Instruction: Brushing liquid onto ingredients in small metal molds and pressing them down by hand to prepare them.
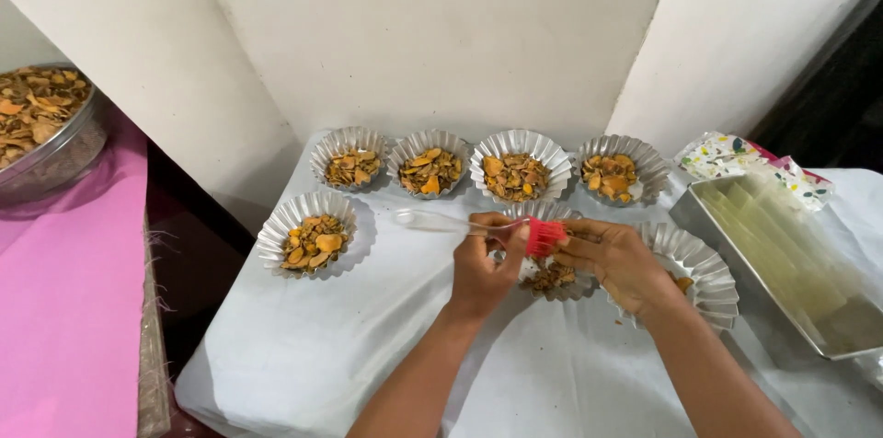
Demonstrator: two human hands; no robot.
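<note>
A red-bristled brush (544,236) with a clear handle is being gripped by both the left hand (485,263) and right hand (618,259) at frame centre, above a fluted tin (550,277); five tins (432,165) are already sitting filled with orange chips.

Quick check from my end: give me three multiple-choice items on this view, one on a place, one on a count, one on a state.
1. Where is the rectangular metal tray?
A. at the right of the white-covered table
B. on the pink cloth
C. against the back wall

2. How many fluted metal cups stand in the back row?
A. two
B. four
C. six

3. What is the left hand doing?
A. resting flat
B. pinching the clear-handled brush with red bristles
C. lifting a cup

Answers:
1 A, it lies along the table's right edge.
2 B, four filled cups line the wall side.
3 B, its fingers meet the brush near the bristles, with the right hand alongside.
</note>
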